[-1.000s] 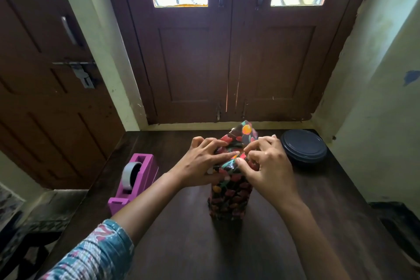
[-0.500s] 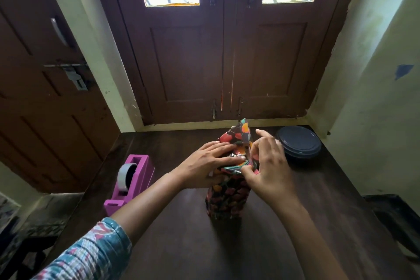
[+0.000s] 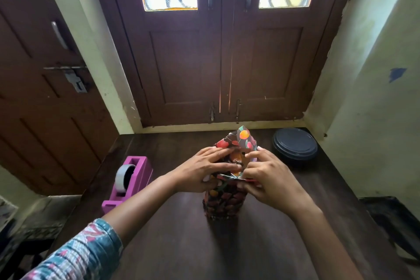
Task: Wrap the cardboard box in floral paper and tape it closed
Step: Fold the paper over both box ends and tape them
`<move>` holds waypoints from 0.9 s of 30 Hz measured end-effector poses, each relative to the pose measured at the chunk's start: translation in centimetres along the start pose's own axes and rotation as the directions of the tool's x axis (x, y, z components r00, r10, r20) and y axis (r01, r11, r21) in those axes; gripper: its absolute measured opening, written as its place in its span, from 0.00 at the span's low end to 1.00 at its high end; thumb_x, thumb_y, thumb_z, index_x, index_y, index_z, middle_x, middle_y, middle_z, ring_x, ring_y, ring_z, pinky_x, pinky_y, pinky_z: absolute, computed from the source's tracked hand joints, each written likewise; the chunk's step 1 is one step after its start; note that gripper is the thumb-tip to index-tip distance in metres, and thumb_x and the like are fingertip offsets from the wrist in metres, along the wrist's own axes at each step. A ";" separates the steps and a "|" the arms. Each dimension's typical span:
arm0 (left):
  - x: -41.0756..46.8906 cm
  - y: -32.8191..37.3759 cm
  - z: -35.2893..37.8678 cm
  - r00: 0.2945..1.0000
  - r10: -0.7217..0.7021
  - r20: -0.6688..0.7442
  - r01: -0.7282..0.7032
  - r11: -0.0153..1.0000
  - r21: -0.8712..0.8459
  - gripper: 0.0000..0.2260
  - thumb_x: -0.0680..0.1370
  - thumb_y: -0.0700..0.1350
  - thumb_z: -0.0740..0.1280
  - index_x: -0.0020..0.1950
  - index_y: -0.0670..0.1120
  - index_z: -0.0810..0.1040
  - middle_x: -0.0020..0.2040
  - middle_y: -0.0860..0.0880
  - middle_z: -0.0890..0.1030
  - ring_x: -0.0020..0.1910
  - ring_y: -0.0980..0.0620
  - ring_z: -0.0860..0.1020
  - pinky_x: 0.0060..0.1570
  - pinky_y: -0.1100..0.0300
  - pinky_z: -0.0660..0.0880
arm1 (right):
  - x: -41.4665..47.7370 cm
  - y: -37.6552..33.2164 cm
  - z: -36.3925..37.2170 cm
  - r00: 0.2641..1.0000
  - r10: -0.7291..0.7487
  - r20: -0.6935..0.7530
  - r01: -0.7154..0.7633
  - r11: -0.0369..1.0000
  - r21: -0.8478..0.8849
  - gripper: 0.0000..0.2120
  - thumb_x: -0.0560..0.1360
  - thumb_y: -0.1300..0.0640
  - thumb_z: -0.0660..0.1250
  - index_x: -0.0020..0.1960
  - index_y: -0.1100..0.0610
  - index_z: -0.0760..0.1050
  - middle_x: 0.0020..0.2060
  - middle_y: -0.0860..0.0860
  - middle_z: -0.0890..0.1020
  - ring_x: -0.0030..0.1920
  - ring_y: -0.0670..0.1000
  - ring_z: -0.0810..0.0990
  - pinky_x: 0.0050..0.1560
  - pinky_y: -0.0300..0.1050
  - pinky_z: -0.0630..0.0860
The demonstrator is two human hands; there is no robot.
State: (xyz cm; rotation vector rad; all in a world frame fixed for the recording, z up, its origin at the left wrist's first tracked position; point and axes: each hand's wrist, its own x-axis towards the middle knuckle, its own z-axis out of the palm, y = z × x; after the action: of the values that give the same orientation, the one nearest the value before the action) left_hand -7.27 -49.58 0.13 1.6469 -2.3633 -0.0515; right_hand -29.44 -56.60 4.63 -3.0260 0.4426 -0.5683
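The box (image 3: 223, 202), already covered in floral paper (image 3: 238, 141), is stood upright mid-table (image 3: 181, 245), and its top is being pressed by both hands. Left hand (image 3: 202, 171) fingers are laid flat together on the folds, while a flap edge is pinched by the right hand (image 3: 269, 179). Left of the box a pink tape dispenser (image 3: 129, 179) is parked; beyond it to the right, a dark round lid (image 3: 294, 146) is sat.
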 end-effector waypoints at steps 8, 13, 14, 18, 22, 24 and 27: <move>0.9 1.1 -2.0 0.989 0.018 0.145 -0.052 0.971 0.235 0.29 0.74 0.52 0.68 0.73 0.57 0.63 0.75 0.48 0.63 0.74 0.44 0.59 0.69 0.48 0.58 | 0.6 -0.6 -1.7 0.988 0.130 0.084 -0.141 0.980 0.137 0.21 0.76 0.39 0.58 0.42 0.51 0.84 0.42 0.48 0.83 0.51 0.45 0.76 0.52 0.36 0.64; 1.1 1.0 -2.2 0.982 0.089 0.167 -0.145 0.919 0.367 0.32 0.73 0.55 0.66 0.74 0.61 0.55 0.74 0.47 0.63 0.71 0.43 0.63 0.67 0.48 0.63 | 2.7 -0.5 -1.5 0.923 0.261 -0.281 -0.216 0.959 0.181 0.14 0.74 0.47 0.61 0.39 0.54 0.80 0.35 0.49 0.80 0.39 0.50 0.78 0.40 0.40 0.68; 1.1 1.1 -2.2 0.982 0.090 0.168 -0.148 0.916 0.372 0.32 0.73 0.55 0.66 0.74 0.61 0.55 0.74 0.47 0.63 0.71 0.43 0.62 0.67 0.48 0.63 | 3.3 -0.3 -1.4 0.936 0.241 -0.258 -0.203 0.965 0.165 0.10 0.74 0.48 0.64 0.45 0.53 0.80 0.42 0.49 0.82 0.47 0.50 0.78 0.46 0.41 0.71; 1.1 1.5 -2.1 0.978 0.052 0.202 -0.125 0.923 0.365 0.28 0.74 0.54 0.66 0.73 0.57 0.63 0.74 0.45 0.64 0.74 0.43 0.59 0.69 0.47 0.60 | 4.0 1.1 -0.2 0.946 0.253 0.203 -0.269 0.961 0.055 0.19 0.76 0.46 0.63 0.67 0.44 0.70 0.75 0.48 0.56 0.76 0.50 0.46 0.75 0.52 0.44; 0.7 1.9 -2.0 0.983 0.052 0.174 -0.110 0.934 0.339 0.28 0.74 0.53 0.66 0.73 0.57 0.64 0.74 0.46 0.63 0.74 0.44 0.58 0.69 0.47 0.59 | 2.8 1.6 0.8 0.916 0.340 0.212 -0.357 0.933 0.051 0.21 0.77 0.41 0.60 0.69 0.41 0.68 0.76 0.46 0.39 0.74 0.52 0.33 0.72 0.54 0.34; 0.3 1.9 -2.0 0.986 0.059 0.154 -0.108 0.938 0.330 0.30 0.73 0.52 0.66 0.74 0.59 0.61 0.75 0.46 0.62 0.73 0.44 0.58 0.69 0.49 0.59 | 2.3 2.0 1.0 0.889 0.401 0.220 -0.413 0.911 0.009 0.21 0.77 0.41 0.60 0.69 0.41 0.68 0.75 0.49 0.35 0.74 0.54 0.31 0.72 0.55 0.34; -0.2 1.9 -2.0 0.988 0.055 0.143 -0.101 0.937 0.336 0.32 0.74 0.53 0.66 0.75 0.62 0.56 0.76 0.45 0.61 0.73 0.43 0.57 0.70 0.50 0.58 | 1.7 2.7 1.3 0.854 0.453 0.257 -0.484 0.872 0.071 0.20 0.76 0.42 0.62 0.67 0.42 0.70 0.76 0.49 0.37 0.74 0.54 0.33 0.73 0.55 0.36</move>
State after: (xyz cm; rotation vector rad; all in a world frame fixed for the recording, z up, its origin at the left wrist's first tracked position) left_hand -8.48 -48.48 2.35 1.7398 -2.6559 0.2929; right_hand -28.16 -59.66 3.82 -2.6558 1.0389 -0.1953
